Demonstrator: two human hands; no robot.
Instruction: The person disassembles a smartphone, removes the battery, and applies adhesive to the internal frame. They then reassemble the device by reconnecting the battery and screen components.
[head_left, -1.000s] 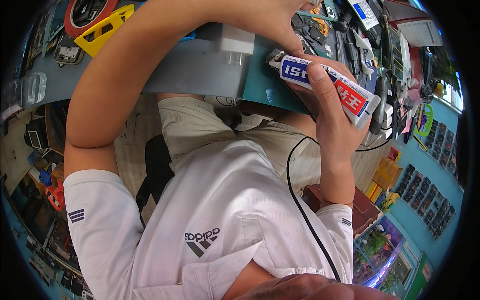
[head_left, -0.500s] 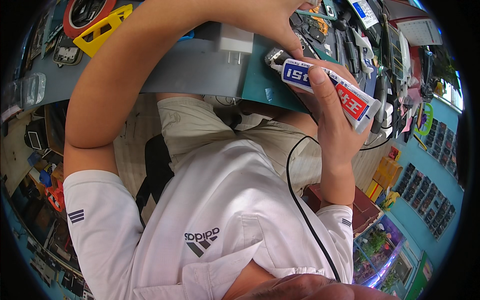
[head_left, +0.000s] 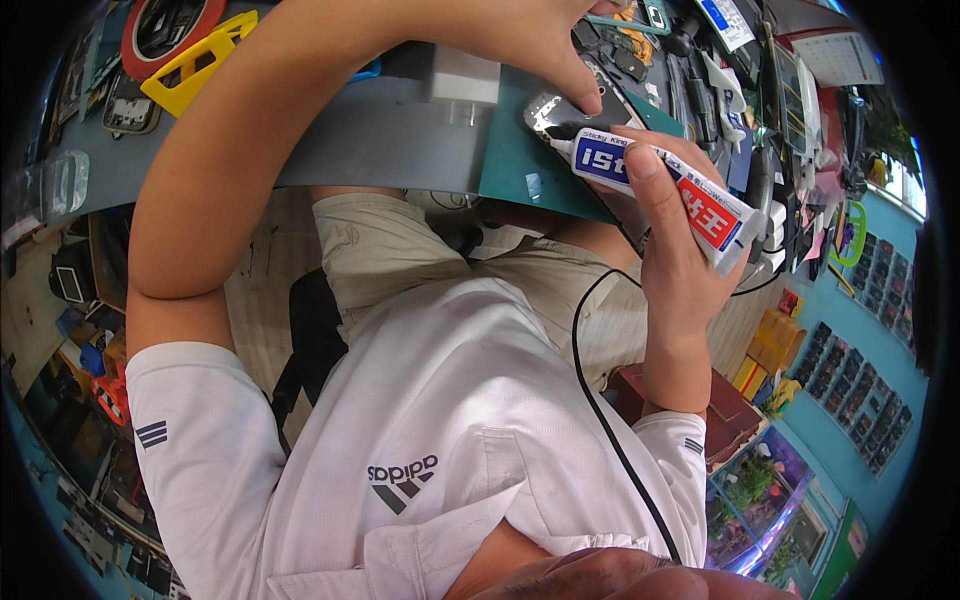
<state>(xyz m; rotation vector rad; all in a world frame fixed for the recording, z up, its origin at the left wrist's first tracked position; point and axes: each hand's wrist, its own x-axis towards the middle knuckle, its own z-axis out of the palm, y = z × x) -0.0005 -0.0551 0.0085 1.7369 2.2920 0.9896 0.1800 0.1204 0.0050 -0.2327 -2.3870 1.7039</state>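
Note:
My right hand point(head_left: 668, 225) is wrapped round a white glue tube point(head_left: 705, 205) with blue and red label panels, its thin nozzle pointing left at the upper end of a dark phone-like device point(head_left: 555, 112) with a shiny rim. The device lies slanted on a green mat point(head_left: 508, 168), partly hidden by the tube and hand. Above it my left hand point(head_left: 540, 40) reaches in, thumb stretched down onto or just over the device and apart from the other fingers, which are partly cut off at the top. Whether the nozzle touches the device I cannot tell.
A white charger point(head_left: 465, 75) sits left of the mat on the grey desk point(head_left: 390, 150). A yellow stand point(head_left: 195, 70) and red tape roll point(head_left: 165, 30) are at the upper left. Phone parts and tools point(head_left: 700, 95) crowd the right. A black cable point(head_left: 590, 390) hangs down across the right side.
My right hand and the tube have shifted slightly right and down. More of the device's upper end shows. My left thumb has moved a little lower.

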